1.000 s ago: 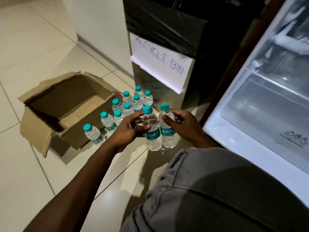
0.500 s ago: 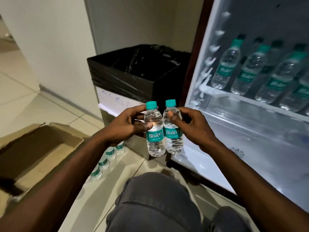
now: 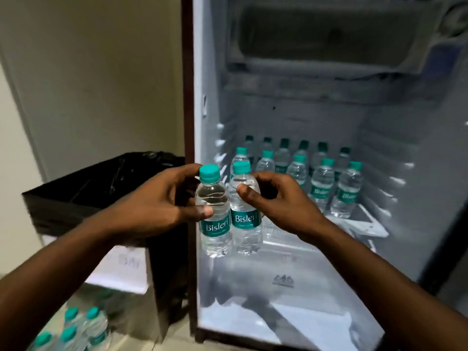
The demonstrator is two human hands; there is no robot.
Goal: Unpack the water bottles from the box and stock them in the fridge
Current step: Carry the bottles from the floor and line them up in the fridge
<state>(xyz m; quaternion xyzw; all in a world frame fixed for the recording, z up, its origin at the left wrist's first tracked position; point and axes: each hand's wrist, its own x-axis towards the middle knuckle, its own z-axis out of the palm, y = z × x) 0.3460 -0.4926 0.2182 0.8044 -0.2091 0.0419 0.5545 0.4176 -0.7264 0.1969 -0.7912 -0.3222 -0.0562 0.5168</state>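
Compared with half a second back, the view has swung up and right, so the fridge interior fills most of the head view now and the cardboard box has dropped out of sight. Both bottles are up higher, in front of the shelf. Left hand is wrapped around the left bottle, right hand pinches the right bottle; the two touch side by side, upright. On the shelf at about 2 o'clock I count eleven stocked bottles, six back, five front. Floor bottles at 7 o'clock: four caps visible. One black-lined bin at 9 o'clock.
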